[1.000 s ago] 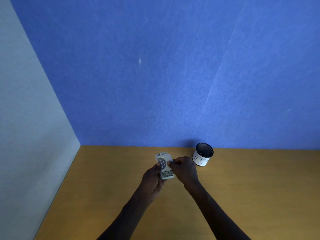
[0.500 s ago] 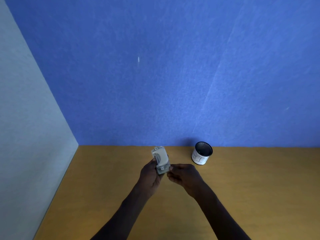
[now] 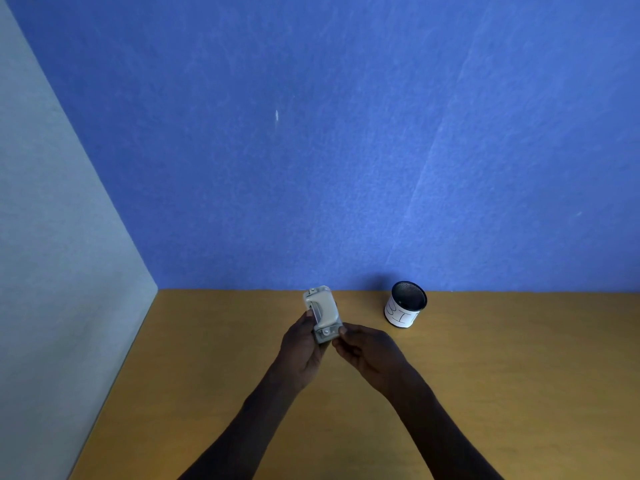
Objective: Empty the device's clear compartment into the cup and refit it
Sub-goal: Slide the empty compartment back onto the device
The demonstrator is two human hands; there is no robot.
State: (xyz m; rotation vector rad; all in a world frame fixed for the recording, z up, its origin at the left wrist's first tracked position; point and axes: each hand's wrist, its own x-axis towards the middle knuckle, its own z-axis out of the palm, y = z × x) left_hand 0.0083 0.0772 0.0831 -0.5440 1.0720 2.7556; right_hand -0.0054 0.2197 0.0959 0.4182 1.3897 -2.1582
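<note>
A small grey-white device (image 3: pixel 322 311) is held upright above the wooden table, its long side pointing away from me. My left hand (image 3: pixel 301 348) grips its lower left side. My right hand (image 3: pixel 367 351) has its fingertips pinched at the device's lower right corner, where a clear-looking part (image 3: pixel 326 333) sits. Whether that part is attached or loose I cannot tell. The cup (image 3: pixel 405 304), black mesh with a white label, stands upright to the right near the blue wall, apart from both hands.
The wooden table (image 3: pixel 214 375) meets a blue wall (image 3: pixel 346 150) at the back and a pale grey-green wall (image 3: pixel 52 271) on the left.
The device has been lifted and turned more upright in my left hand. My right hand slid from the device's middle down to its lower right corner.
</note>
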